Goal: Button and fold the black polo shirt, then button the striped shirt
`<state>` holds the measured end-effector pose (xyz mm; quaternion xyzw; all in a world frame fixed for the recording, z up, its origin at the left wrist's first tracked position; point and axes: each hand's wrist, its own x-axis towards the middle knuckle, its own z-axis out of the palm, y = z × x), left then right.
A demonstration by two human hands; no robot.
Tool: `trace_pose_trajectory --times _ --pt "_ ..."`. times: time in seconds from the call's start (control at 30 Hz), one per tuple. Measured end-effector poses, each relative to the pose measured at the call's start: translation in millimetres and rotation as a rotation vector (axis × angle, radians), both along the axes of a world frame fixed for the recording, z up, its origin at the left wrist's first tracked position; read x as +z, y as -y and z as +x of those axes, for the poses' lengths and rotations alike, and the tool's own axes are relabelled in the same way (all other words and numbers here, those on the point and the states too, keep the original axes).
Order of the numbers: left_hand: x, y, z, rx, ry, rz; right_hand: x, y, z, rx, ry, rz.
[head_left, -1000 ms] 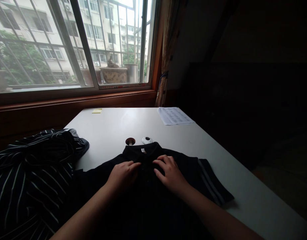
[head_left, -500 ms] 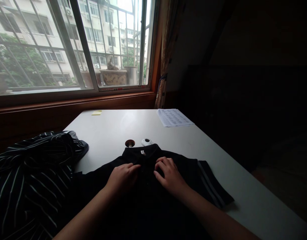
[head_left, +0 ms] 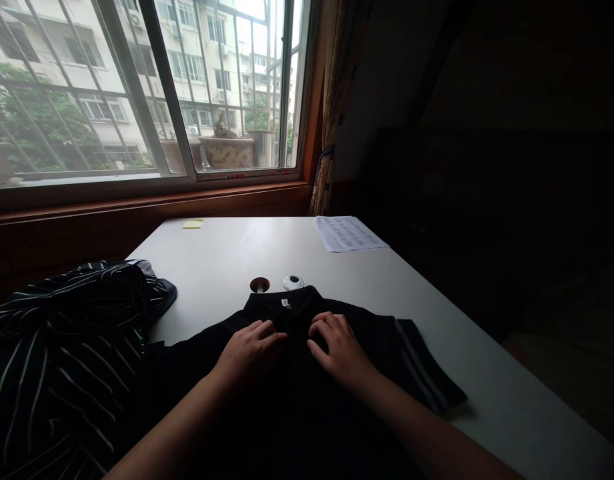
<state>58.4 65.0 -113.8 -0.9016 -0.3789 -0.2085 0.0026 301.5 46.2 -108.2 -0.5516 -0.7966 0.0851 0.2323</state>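
Black shirt (head_left: 297, 407), laid out across the near part of the counter (head_left: 221, 253), collar (head_left: 305, 298) toward the far side. Left hand (head_left: 249, 350) and right hand (head_left: 339, 347) on either side of the neck opening, fingers bent over the cloth; too dark to tell whether pinching any. Probably best to work both edges lightly and evenly, without dragging the shoulders askew. Plain dark body, pale label (head_left: 285, 303) inside the collar, grey banding on the sleeve (head_left: 424, 367) at right. Striped garment (head_left: 71, 347) to the left; farther off, papers (head_left: 351, 233) at far right.
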Motion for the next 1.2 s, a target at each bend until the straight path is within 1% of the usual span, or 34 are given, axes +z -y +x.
trace_pose_trajectory --times 0.17,0.5,1.07,1.2 --pt "-0.5 0.1 1.0 -0.017 0.011 -0.020 -0.1 0.5 0.1 0.005 -0.012 -0.002" --pt "6.6 2.0 2.0 -0.020 -0.014 -0.090 0.0 0.5 0.5 0.003 -0.001 -0.002" --pt "-1.3 -0.8 0.9 -0.009 -0.018 -0.061 -2.0 -0.6 1.1 0.012 -0.023 0.011" --pt "-1.9 -0.6 0.7 -0.012 0.013 -0.067 -2.0 -0.9 1.0 0.019 -0.029 0.006"
